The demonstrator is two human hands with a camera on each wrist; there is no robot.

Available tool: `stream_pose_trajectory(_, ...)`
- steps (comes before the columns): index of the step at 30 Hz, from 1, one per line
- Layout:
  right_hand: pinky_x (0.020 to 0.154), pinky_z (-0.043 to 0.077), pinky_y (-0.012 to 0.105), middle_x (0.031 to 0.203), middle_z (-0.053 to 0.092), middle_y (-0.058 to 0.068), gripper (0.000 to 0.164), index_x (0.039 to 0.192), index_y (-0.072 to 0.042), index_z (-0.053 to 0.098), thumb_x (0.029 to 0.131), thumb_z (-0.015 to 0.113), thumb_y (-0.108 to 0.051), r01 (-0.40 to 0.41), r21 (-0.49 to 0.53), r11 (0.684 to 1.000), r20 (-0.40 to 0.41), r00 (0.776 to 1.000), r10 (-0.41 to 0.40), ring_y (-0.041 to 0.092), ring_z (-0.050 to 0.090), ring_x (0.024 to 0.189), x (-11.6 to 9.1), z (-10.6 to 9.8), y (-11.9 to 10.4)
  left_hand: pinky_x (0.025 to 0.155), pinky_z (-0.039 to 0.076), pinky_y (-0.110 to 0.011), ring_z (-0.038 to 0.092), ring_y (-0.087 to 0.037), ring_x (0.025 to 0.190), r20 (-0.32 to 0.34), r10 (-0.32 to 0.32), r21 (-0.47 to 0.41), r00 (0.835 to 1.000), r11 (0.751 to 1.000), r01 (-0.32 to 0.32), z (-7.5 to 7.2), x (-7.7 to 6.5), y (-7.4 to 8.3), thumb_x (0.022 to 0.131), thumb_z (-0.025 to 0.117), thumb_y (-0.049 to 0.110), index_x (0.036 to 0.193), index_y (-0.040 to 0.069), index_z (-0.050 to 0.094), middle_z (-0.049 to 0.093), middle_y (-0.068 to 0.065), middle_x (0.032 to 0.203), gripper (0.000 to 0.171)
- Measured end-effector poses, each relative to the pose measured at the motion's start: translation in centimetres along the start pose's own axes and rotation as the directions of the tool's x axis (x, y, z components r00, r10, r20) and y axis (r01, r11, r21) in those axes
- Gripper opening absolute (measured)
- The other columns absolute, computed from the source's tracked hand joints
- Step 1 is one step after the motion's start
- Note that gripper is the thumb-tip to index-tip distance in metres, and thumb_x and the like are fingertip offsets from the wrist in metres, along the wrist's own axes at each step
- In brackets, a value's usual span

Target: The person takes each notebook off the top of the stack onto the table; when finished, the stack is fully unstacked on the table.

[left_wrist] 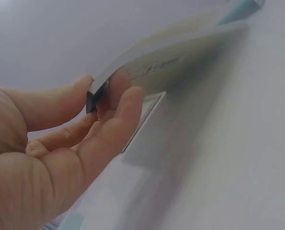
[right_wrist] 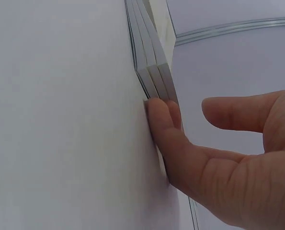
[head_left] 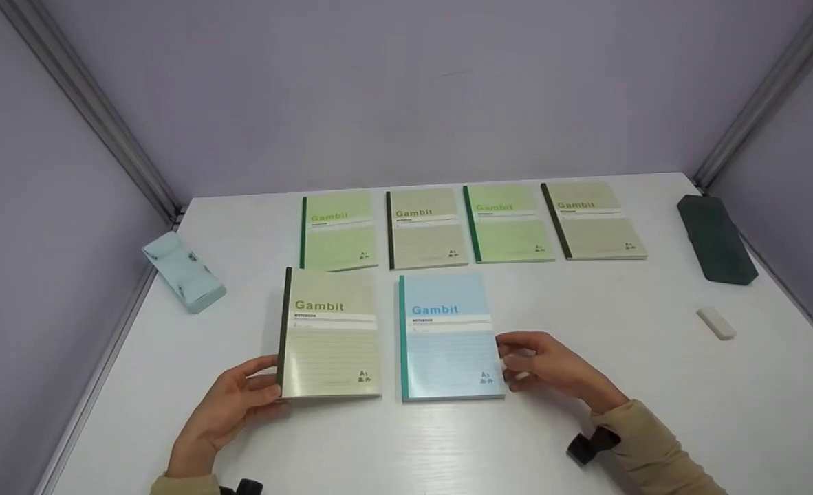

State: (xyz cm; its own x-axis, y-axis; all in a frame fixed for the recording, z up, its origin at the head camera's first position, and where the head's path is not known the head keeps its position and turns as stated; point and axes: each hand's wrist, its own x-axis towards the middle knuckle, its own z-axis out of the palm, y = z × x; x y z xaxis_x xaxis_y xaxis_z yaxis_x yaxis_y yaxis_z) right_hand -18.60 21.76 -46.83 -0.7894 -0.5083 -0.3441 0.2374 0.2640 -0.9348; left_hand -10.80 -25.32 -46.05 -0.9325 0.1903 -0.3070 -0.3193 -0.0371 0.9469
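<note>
My left hand [head_left: 238, 402] pinches the dark spine of a beige Gambit notebook [head_left: 334, 350] near its lower left corner. In the left wrist view that notebook [left_wrist: 190, 62] is raised at the spine side, with thumb above and fingers below; its underside shows. To the right lies a blue Gambit notebook [head_left: 448, 357] with a teal spine. The fingers of my right hand [head_left: 551, 364] touch its right edge. From the right wrist view, several layers [right_wrist: 154, 72] are stacked at this edge, and the right thumb stands apart from them.
Behind, a row holds a green notebook [head_left: 341, 237], a beige one [head_left: 428, 240], another green one [head_left: 513, 237] and another beige one [head_left: 602, 237]. A pale blue case [head_left: 185, 271] lies far left. A dark green case [head_left: 717, 240] and a white eraser [head_left: 716, 323] lie right.
</note>
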Motion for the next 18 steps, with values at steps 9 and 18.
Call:
stream_pose_trajectory(9,0.076,0.054,0.037,0.123,0.052,0.021,0.056,0.14,0.011,0.036,0.092,0.059,-0.006,-0.002,-0.004,1.0,-0.005,1.0,0.001,0.023,0.06,0.085,-0.1,-0.1,-0.1,0.073,0.055,-0.035,0.064,-0.021,0.086,-0.147,-0.022,0.389,0.989,0.918,0.079,0.9,0.5,-0.7,0.083,0.069,0.0,0.131,-0.015,0.046,0.064,-0.015,0.103,0.055)
stream_pose_trajectory(18,0.076,0.054,0.036,0.121,0.051,0.02,0.054,0.14,0.01,0.037,0.093,0.058,-0.006,-0.022,0.031,0.999,0.004,1.0,0.022,0.023,0.061,0.086,0.0,-0.1,0.1,0.068,0.051,-0.04,0.059,-0.026,0.087,-0.273,0.003,0.739,0.962,0.641,0.207,2.9,0.9,1.9,0.087,0.065,0.017,0.124,-0.012,0.054,0.064,-0.017,0.101,0.049)
